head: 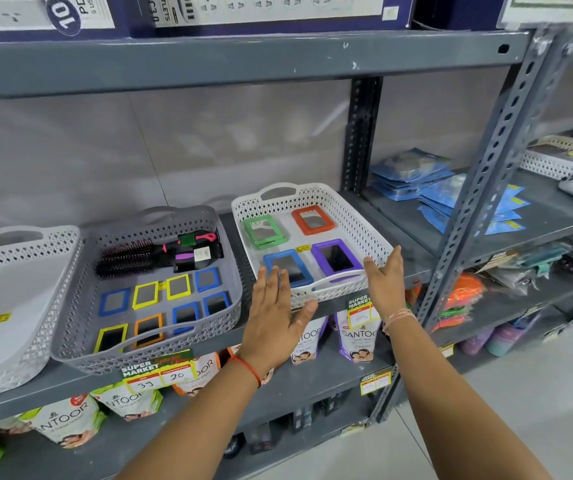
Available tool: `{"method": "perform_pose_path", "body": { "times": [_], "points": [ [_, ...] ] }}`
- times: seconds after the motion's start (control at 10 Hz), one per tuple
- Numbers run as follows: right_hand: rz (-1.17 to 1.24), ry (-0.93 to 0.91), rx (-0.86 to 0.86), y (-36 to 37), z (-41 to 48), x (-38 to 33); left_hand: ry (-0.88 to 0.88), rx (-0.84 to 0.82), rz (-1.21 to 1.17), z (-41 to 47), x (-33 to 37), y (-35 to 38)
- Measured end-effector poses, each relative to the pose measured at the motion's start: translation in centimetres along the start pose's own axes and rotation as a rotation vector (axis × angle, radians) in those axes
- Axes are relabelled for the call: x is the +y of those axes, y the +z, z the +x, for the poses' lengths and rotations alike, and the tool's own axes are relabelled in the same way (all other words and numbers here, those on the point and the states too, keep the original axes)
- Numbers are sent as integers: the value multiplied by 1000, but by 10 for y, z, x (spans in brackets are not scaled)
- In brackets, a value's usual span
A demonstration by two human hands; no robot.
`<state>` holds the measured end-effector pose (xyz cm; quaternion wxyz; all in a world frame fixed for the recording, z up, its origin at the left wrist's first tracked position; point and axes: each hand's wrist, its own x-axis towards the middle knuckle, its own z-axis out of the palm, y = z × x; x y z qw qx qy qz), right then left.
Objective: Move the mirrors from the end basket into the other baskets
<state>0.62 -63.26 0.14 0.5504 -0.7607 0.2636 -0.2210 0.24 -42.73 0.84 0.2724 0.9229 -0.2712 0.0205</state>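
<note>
Nearest, two bare forearms reaching up toward the grey metal shelf [278, 306]. Left hand [274, 317] flat, palm down, fingers straight and close together with the thumb splayed right, over the front left corner of the white basket [354, 216]; holding nothing. Right hand [383, 278] likewise flat and empty, fingers extended and slightly spread, at the basket's front right corner near the rim. Red thread on the left wrist, pale thread on the right.

Inside the white basket, four framed mirrors lying flat: blue mirror [288, 266] and purple mirror [336, 258] at the front, green mirror [264, 232] and orange mirror [312, 220] behind. Just left, the grey basket [229, 278] with small mirrors in blue, yellow and orange frames in rows, hairbrushes [132, 258] at its back. Further left, a second pale basket [18, 323], partly out of view. Beyond the upright on the right, blue packets [413, 171] on the neighbouring shelf.
</note>
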Motion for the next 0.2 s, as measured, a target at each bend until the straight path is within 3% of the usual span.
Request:
{"method": "perform_pose_path", "body": {
  "times": [0.1,0.2],
  "points": [
    [-129,-82,105,1,-9,-12,16,1,-22,-4,4,-8],
    [-211,-457,211,16,-32,-32,125,104,30,-14,9,-22]
  ]
}}
